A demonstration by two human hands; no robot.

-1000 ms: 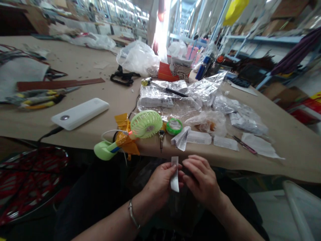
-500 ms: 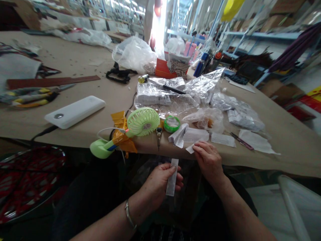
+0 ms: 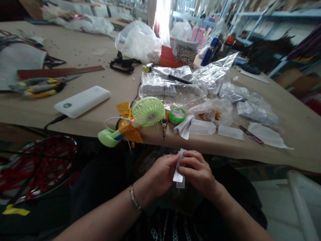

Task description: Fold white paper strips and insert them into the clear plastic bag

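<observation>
View: head camera, looking down past the near edge of the tan counter [image 3: 155,143]
Left hand [image 3: 160,175]: grip clenched, pinching the white paper strip [image 3: 178,170] from the left; metal bangle [image 3: 134,197] around the wrist
Right hand [image 3: 197,172]: grip clenched on the same strip from the right, fingers curled across it
Strip position: upright between both hands, just below the counter edge, lower end showing beneath the fingers
Nearest on counter, bottom centre: green mini fan [image 3: 147,111] with orange tape [image 3: 126,124], small hand tool [image 3: 164,129], green tape roll [image 3: 177,115], folded paper slips [image 3: 184,127], printed paper labels [image 3: 202,127]
Farther, centre: clear plastic bags of papers [image 3: 173,85]
Upper left of frame: yellow-handled pliers [image 3: 37,87]
Left of frame: white power bank [image 3: 82,101] on the counter
</observation>
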